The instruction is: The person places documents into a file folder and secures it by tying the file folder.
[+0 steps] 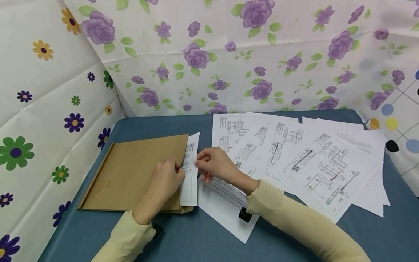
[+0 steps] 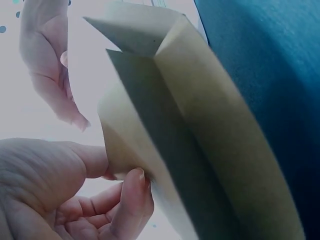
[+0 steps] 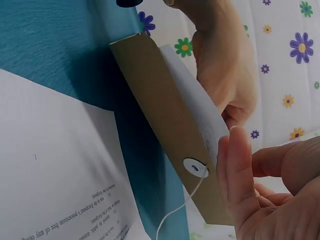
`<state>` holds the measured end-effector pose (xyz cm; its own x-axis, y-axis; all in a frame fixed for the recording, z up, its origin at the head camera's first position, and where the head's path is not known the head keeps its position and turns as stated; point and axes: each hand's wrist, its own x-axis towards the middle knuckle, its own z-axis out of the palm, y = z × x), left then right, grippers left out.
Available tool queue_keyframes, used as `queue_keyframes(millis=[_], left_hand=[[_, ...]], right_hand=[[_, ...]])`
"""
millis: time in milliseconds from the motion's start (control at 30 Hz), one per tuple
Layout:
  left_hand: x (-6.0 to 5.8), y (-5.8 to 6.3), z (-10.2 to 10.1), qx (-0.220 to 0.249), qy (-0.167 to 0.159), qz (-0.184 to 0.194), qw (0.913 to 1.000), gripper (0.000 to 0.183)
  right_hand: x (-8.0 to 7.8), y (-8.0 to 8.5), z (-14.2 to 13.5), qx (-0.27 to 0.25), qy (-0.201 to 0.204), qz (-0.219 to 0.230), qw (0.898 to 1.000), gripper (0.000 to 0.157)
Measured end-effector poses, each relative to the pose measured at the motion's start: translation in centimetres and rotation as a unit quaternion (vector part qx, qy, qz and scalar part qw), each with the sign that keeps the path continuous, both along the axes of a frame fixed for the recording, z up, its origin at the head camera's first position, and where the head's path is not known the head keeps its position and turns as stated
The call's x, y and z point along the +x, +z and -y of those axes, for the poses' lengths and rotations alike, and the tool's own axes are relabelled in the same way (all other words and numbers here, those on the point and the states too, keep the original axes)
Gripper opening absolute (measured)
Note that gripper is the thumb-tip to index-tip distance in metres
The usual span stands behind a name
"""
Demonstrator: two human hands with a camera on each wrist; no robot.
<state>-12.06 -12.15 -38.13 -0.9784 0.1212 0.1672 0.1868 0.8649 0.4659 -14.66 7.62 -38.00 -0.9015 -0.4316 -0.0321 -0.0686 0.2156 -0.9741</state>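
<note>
A brown string-tie envelope (image 1: 140, 171) lies on the left of the table, its open side facing right. White printed sheets (image 1: 189, 174) stick out of that opening. My left hand (image 1: 167, 178) pinches the envelope's upper edge at the mouth between thumb and finger; the left wrist view shows the mouth (image 2: 145, 42) gaping. At the sheets' right edge is my right hand (image 1: 214, 165), its fingers fairly straight against the paper in the right wrist view (image 3: 270, 185). A white button (image 3: 195, 168) with a string hangs on the envelope's folded side.
Several loose printed drawings (image 1: 330, 171) overlap across the right of the blue table (image 1: 183, 236). One text sheet (image 1: 229, 214) lies under my right forearm. Flowered cloth (image 1: 196, 80) hangs behind and at the left.
</note>
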Motion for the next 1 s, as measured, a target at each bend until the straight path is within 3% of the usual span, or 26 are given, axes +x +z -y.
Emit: queue_keyframes(millis=[300,467,633,1000], left_hand=[[0.1,0.0,-0.1,-0.008,-0.003,-0.005,0.9999,0.017],[0.2,0.2,-0.1,-0.011,0.000,0.002,0.9999,0.016],[0.2,0.3,-0.2,-0.014,-0.001,-0.001,0.9999,0.015],[0.2,0.1,-0.3,-0.019,-0.009,-0.014,0.9997,0.016]], right_hand=[[-0.3,-0.8,0.8,0.069,0.004,-0.023,0.997,0.010],[-0.8,-1.2,0.8,0.140,0.008,-0.046,0.989,0.031],[-1.1,-1.4,0.8,0.194,0.011,-0.040,0.980,0.037],[-1.7,-1.2,1.9,0.171,0.054,0.028,0.983,0.034]])
